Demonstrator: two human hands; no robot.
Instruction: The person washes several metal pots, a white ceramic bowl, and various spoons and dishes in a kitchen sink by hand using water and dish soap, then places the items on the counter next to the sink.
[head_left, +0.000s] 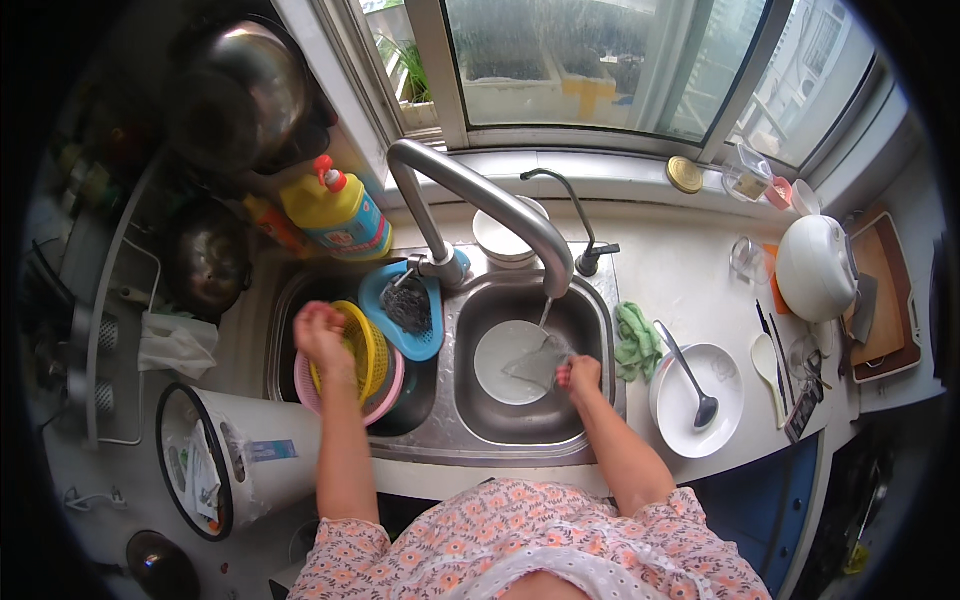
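My right hand (579, 376) is closed on the edge of a translucent, pale piece (531, 366), too blurred to name exactly. It is over a white bowl or plate (491, 352) in the right basin (517, 427) of the steel sink. A thin stream of water from the tall faucet (555, 262) falls beside it. My left hand (322, 334), motion-blurred, is above the left basin at the rim of a yellow plastic strainer basket (373, 360). Whether its fingers hold anything is hidden. The yellow basket sits inside a pink one (390, 397).
A blue corner strainer (427, 341) holds a scouring pad (407, 304). Right of the sink lie a green cloth (637, 341) and a white bowl (694, 431) with a ladle (701, 397). White bowls (499, 236) stand behind the faucet. A waste bin (262, 457) leans at left.
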